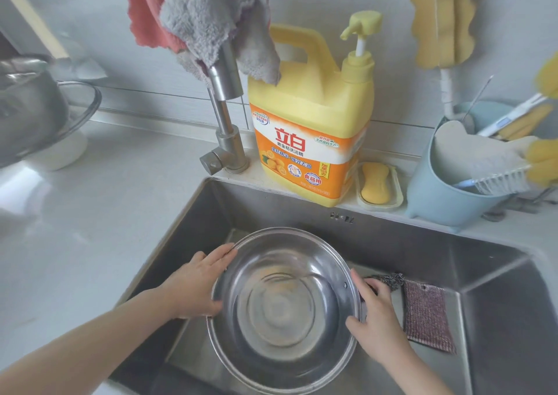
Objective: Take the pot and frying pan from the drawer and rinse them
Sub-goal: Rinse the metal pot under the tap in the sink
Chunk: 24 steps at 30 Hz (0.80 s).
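Head view: steel pot (pixel 283 307) sits low in the sink (pixel 453 249), both hands gripping it. Left hand (pixel 193 286) lies along the left wall w/ fingers up at the rim; right hand (pixel 377 319) curls round the right rim by the handle. Frying pan not in view. Judgement: rinse step. Keep both grips firm, tilt under the faucet (pixel 225 93), swirl, tip out. Wet polished steel will likely be slippery. Pot is round, shiny, thin-rimmed; woven scrub pad (pixel 428 316) beside it looks rough; plastic detergent jug (pixel 311 123) stands on the bench.

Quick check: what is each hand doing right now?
Left hand: grips the rim of the pot over the sink.
Right hand: grips the pot's opposite rim.
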Each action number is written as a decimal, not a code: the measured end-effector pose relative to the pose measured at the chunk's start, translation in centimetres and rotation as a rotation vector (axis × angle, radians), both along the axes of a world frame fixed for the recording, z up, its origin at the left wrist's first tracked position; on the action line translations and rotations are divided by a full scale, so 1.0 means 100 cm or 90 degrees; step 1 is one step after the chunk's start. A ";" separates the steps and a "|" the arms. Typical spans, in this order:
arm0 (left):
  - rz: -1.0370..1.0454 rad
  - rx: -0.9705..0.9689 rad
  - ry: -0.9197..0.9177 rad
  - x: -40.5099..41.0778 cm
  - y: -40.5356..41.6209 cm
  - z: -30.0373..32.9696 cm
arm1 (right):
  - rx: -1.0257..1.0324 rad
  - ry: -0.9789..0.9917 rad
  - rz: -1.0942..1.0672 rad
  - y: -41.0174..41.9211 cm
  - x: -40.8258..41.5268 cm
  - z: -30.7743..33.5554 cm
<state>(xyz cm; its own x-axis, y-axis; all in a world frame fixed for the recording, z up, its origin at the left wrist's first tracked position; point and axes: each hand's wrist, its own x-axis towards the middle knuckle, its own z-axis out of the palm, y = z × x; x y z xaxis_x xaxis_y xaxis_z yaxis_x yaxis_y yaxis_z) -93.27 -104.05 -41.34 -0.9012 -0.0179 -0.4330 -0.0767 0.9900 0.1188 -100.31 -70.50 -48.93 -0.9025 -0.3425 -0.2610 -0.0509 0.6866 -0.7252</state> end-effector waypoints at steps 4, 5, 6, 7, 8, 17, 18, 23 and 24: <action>-0.033 -0.018 -0.012 -0.009 -0.003 0.018 | -0.059 -0.028 -0.032 0.000 0.009 -0.006; -0.040 -0.028 -0.004 -0.009 -0.003 0.022 | -0.075 -0.024 -0.043 -0.001 0.013 -0.008; -0.046 -0.039 0.007 -0.009 -0.002 0.026 | -0.091 -0.014 -0.052 -0.001 0.015 -0.008; -0.052 -0.051 0.020 -0.009 -0.001 0.029 | -0.106 -0.001 -0.058 -0.002 0.017 -0.008; -0.057 -0.063 0.037 -0.008 -0.001 0.031 | -0.117 0.012 -0.064 -0.002 0.018 -0.007; -0.038 -0.074 0.115 0.002 0.007 0.042 | -0.132 0.110 -0.057 0.003 0.010 0.017; -0.034 -0.073 0.123 0.004 0.009 0.043 | -0.129 0.119 -0.055 0.005 0.009 0.019; -0.017 -0.056 0.187 0.019 0.018 0.048 | -0.135 0.192 -0.052 0.012 0.015 0.038; -0.012 -0.053 0.206 0.022 0.019 0.049 | -0.139 0.220 -0.050 0.013 0.016 0.043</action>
<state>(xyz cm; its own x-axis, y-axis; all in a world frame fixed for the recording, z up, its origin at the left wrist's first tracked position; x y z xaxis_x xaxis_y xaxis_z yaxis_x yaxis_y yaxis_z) -91.04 -102.15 -36.40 -0.9922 -0.0223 -0.1228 -0.0290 0.9982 0.0531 -98.74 -69.23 -44.61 -0.9501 -0.2823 0.1327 -0.2698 0.5303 -0.8037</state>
